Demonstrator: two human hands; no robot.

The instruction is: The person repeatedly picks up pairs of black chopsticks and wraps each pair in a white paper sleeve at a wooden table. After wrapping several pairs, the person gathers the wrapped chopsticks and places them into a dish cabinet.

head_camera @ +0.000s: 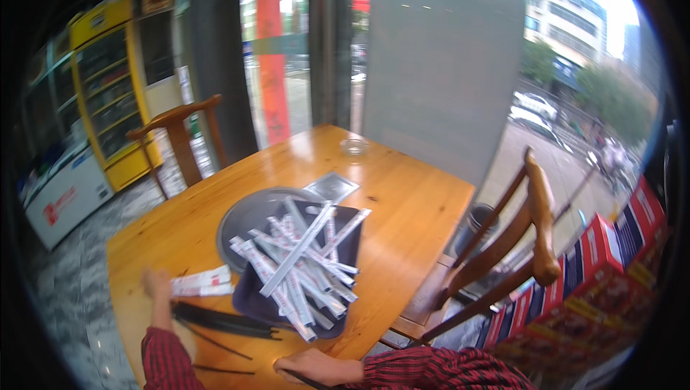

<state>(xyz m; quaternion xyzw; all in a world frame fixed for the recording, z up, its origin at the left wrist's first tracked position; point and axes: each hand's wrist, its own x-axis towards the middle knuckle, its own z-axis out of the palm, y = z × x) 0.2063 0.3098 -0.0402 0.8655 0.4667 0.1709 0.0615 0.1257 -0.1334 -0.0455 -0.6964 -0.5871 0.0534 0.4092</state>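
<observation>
My left hand (156, 284), blurred, is at the table's left side, beside a few white paper chopstick sleeves (202, 282) with red print. Whether its fingers hold anything is unclear. Near the front edge, my right hand (307, 367) is closed around a thin dark chopstick (302, 379), which runs down out of view. A bundle of black chopsticks (226, 321) lies between my hands, with loose chopsticks (223, 372) closer to me. Beyond them, a dark plastic tray (353, 239) is heaped with long white printed paper packets (302, 255) lying crisscross.
The tray partly covers a round grey disc (229, 228) in the wooden table (409, 201). A square metal plate (332, 187) and a glass ashtray (354, 146) are farther back. Wooden chairs (180, 142) flank the table; red-blue cartons (582, 260) are stacked at right.
</observation>
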